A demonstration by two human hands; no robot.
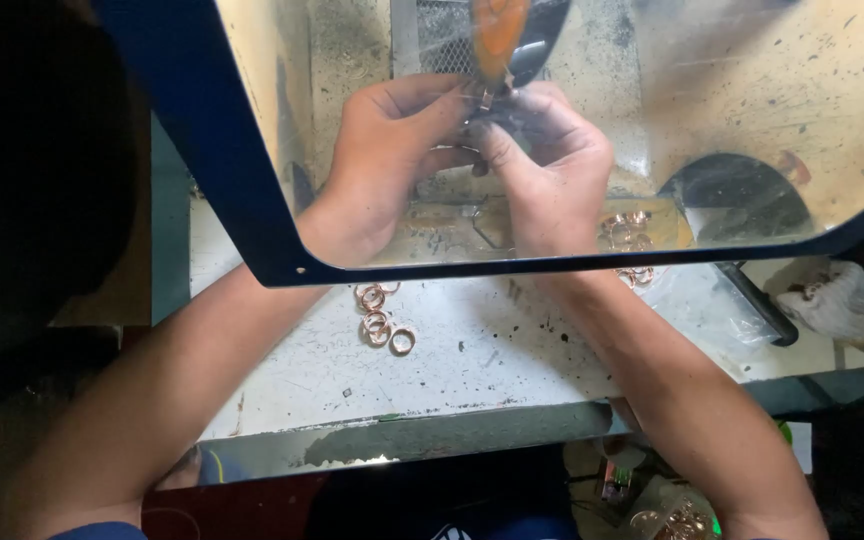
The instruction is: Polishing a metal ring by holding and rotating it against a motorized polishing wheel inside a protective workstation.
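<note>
both hands [472, 150] pinching ring [487, 97], at wheel [497, 35]

1. Behind a clear shield [752, 120] with a dark blue frame, the left hand [392, 150] and right hand [547, 165] pinched a small metal piece [484, 97] against an orange wheel [499, 35].
2. Copper rings [382, 320] lay on the grey tray [512, 350] below.

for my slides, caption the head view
Both hands press a small ring to an orange wheel behind a shield.
</note>
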